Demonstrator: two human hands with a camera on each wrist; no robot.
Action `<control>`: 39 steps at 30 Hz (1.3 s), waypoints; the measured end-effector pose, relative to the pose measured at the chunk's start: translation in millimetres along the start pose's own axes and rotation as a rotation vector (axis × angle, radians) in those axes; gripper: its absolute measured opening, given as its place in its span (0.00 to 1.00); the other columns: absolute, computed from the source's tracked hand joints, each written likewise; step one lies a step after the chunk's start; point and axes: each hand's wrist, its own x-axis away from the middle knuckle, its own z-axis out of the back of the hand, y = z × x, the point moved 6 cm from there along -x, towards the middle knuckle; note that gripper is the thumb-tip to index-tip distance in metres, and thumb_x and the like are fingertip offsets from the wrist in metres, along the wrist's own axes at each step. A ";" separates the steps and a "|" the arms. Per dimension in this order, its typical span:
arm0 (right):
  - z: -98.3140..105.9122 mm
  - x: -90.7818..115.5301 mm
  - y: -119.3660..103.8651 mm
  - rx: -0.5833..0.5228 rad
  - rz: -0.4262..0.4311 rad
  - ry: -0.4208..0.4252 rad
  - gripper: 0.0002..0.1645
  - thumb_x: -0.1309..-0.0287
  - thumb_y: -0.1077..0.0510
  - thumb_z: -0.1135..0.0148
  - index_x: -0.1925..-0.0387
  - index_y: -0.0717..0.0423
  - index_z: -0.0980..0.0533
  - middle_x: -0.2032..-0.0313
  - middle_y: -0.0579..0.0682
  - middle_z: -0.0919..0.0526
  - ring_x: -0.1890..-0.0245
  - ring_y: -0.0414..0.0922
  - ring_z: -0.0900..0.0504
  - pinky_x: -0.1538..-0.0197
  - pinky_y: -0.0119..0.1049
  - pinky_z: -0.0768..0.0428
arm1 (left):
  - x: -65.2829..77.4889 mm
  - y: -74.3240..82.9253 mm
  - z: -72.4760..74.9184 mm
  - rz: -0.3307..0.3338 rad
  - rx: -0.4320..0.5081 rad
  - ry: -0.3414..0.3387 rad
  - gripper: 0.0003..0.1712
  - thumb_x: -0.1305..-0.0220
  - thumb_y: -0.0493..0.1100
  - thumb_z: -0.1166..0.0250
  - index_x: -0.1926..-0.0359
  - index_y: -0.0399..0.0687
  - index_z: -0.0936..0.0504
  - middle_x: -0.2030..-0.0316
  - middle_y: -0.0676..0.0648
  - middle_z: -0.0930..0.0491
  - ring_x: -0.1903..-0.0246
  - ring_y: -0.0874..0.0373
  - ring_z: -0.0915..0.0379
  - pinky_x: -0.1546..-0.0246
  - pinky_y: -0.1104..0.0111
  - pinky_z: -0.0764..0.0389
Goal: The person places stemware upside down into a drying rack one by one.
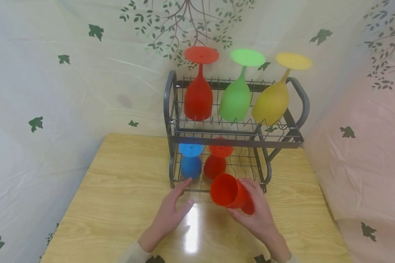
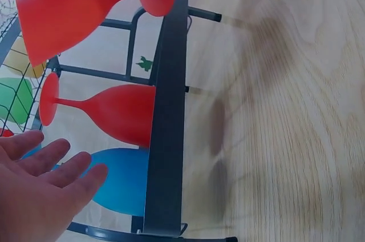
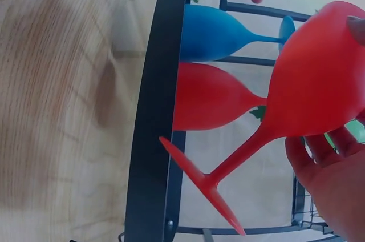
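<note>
A red plastic wine glass (image 1: 225,190) is in my right hand (image 1: 257,215), which grips its bowl in front of the rack's lower tier. Its mouth tilts toward the head camera, and in the right wrist view its stem and foot point down toward the lower left. My left hand (image 1: 167,218) holds nothing; its fingers are spread near the lower tier's front left. Closest to it, a blue wine glass (image 1: 191,168) stands upside down on that tier. Beside the blue one is another upside-down red wine glass (image 1: 215,166).
The dark two-tier dish rack (image 1: 237,141) stands at the back of the wooden table (image 1: 125,175). Upside down on its upper tier are a red glass (image 1: 199,98), a green glass (image 1: 235,100) and a leaning yellow glass (image 1: 271,102). Leaf-patterned cloth (image 1: 85,73) hangs behind.
</note>
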 end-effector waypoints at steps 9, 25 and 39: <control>-8.3 -2.8 -12.9 0.049 0.078 -0.050 0.53 0.64 0.65 0.14 0.32 0.53 0.27 0.35 0.52 0.26 0.39 0.48 0.26 0.51 0.41 0.13 | -1.4 -3.1 -4.8 0.081 0.140 -0.068 0.34 0.26 0.45 0.38 0.23 0.43 0.34 0.26 0.42 0.33 0.29 0.43 0.34 0.33 0.48 0.28; -22.9 -4.3 -21.9 0.195 0.083 -0.164 0.56 0.64 0.57 0.11 0.31 0.49 0.28 0.35 0.49 0.27 0.38 0.48 0.27 0.52 0.44 0.12 | -7.1 2.6 -14.1 0.144 0.287 -0.165 0.42 0.33 0.44 0.29 0.22 0.52 0.36 0.25 0.48 0.34 0.28 0.45 0.35 0.32 0.52 0.28; -31.8 -6.0 -24.7 0.268 0.196 -0.209 0.54 0.63 0.53 0.13 0.31 0.53 0.27 0.35 0.52 0.28 0.36 0.51 0.30 0.48 0.49 0.13 | -12.1 15.0 -18.1 0.138 0.314 -0.203 0.45 0.40 0.46 0.24 0.24 0.57 0.33 0.27 0.49 0.31 0.31 0.48 0.32 0.36 0.47 0.24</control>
